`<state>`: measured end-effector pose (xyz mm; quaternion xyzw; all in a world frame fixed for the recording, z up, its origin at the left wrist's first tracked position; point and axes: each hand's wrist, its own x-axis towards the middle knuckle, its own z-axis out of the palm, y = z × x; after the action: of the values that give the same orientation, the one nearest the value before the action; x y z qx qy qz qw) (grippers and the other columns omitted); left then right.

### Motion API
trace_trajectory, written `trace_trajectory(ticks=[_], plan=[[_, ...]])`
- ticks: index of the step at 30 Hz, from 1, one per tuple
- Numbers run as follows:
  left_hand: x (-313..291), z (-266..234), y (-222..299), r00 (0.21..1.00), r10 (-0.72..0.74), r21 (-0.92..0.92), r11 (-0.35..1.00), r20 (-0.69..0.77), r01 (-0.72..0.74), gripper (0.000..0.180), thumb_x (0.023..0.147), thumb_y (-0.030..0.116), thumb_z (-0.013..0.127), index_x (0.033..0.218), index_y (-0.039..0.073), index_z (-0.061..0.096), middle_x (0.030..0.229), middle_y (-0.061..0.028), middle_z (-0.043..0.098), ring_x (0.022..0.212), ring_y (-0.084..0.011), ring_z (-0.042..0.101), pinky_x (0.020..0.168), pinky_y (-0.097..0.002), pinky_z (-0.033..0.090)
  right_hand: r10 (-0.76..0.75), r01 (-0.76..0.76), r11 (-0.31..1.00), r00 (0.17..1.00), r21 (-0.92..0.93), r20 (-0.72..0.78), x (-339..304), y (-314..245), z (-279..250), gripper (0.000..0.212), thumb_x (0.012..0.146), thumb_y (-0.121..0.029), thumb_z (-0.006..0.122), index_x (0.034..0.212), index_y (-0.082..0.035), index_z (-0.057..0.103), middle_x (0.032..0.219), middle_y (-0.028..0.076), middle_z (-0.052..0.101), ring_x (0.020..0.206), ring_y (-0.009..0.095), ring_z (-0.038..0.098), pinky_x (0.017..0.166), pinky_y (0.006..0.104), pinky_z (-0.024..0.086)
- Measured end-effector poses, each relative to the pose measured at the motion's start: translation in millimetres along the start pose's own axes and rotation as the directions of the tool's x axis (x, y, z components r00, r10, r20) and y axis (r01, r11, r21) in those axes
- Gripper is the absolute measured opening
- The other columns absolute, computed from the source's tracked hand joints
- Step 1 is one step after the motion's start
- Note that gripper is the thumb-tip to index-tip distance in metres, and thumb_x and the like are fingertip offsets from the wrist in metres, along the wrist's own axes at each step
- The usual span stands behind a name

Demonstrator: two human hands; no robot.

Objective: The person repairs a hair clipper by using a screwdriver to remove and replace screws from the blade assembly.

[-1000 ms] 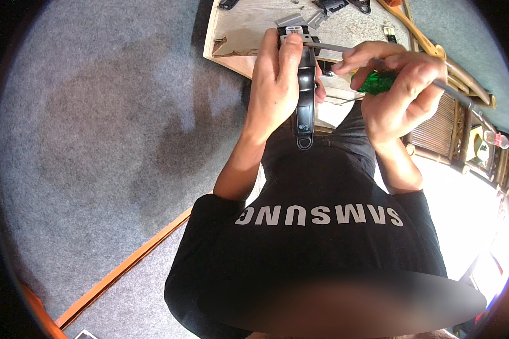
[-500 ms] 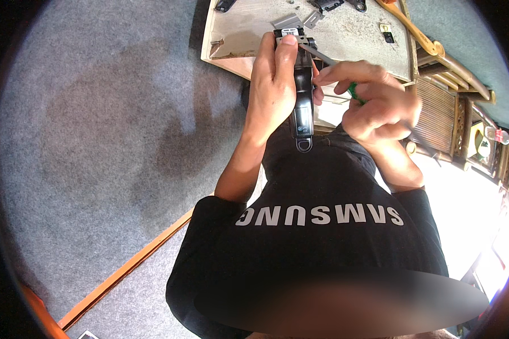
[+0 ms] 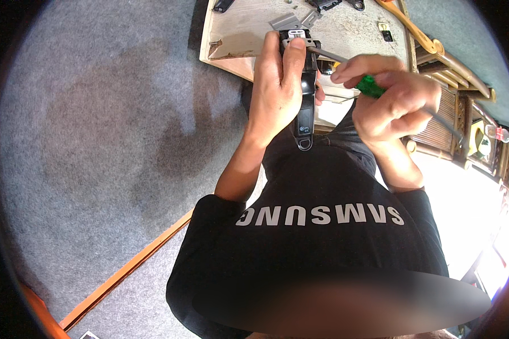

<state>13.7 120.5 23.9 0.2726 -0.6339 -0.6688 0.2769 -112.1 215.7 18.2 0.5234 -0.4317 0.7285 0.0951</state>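
My left hand (image 3: 277,93) wraps round a slim black device, apparently a hair clipper (image 3: 306,116), holding it lengthwise with its hanging loop toward me. My left thumb presses on the far end, beside a white slotted part and a metal plate (image 3: 311,43). My right hand (image 3: 396,99) is closed on a green-handled screwdriver (image 3: 370,86). One end of its thin metal shaft (image 3: 331,55) reaches the clipper's far end near my thumb; whether it touches is hard to tell. A dark, blurred rod sticks out behind the right hand.
Grey metal pieces (image 3: 284,22), black parts (image 3: 325,4) and a small black-and-yellow piece (image 3: 385,32) lie on a pale wooden table (image 3: 353,37). A wooden-handled tool (image 3: 410,25) rests at its right edge. Bamboo furniture (image 3: 444,110) stands to the right; grey carpet (image 3: 107,130) spreads left.
My right hand has shifted right and slightly away from the clipper, showing more of the green handle and shaft. The left hand and clipper have moved slightly right.
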Motion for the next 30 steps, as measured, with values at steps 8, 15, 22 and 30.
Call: trace_trajectory(ticks=[8,15,22,30], plan=[[8.7,-6.5,-3.6,0.965,0.262,0.138,0.956,-0.010,-0.258,0.037,0.112,0.037,0.041,0.103,0.002,0.044,0.073,-0.0131,0.065,0.053,-0.0200,0.066,0.050,-0.0299,0.055,-0.157,0.195,0.977,0.929,-0.083,0.336,-12.3,-3.1,-4.4,0.063,0.111,-0.046,0.035,0.074,0.002,0.049,0.087,0.023,0.073,0.060,0.026,0.072,0.045,0.0290,0.057],[7.4,-8.5,-2.5,1.000,-0.013,-0.164,0.986,0.018,0.016,0.037,0.111,0.039,0.041,0.103,0.003,0.041,0.070,-0.0146,0.063,0.051,-0.0229,0.067,0.045,-0.0337,0.057,0.152,-0.082,0.941,0.969,0.328,-0.194,-4.7,-2.1,-4.4,0.043,0.112,-0.047,0.026,0.105,-0.005,0.031,0.072,0.029,0.065,0.058,0.032,0.070,0.042,0.0295,0.053],[5.2,-3.2,4.1,0.999,-0.045,-0.076,0.996,-0.015,0.044,0.046,0.109,0.042,0.035,0.102,0.000,0.051,0.073,-0.0142,0.064,0.051,-0.0236,0.065,0.046,-0.0361,0.058,0.037,-0.031,0.994,0.998,0.104,-0.056,-5.0,-3.7,-2.2,0.043,0.112,-0.046,0.028,0.103,-0.004,0.033,0.074,0.027,0.068,0.055,0.026,0.070,0.043,0.0271,0.053],[3.7,-6.0,5.8,0.999,-0.029,-0.147,0.989,0.046,0.035,0.034,0.111,0.038,0.042,0.102,0.005,0.040,0.071,-0.0143,0.062,0.050,-0.0222,0.066,0.044,-0.0327,0.055,0.049,-0.049,0.996,0.999,0.074,0.006,-2.5,-0.4,2.4,0.043,0.111,-0.049,0.026,0.102,-0.007,0.031,0.073,0.030,0.065,0.055,0.029,0.069,0.042,0.0291,0.054]])
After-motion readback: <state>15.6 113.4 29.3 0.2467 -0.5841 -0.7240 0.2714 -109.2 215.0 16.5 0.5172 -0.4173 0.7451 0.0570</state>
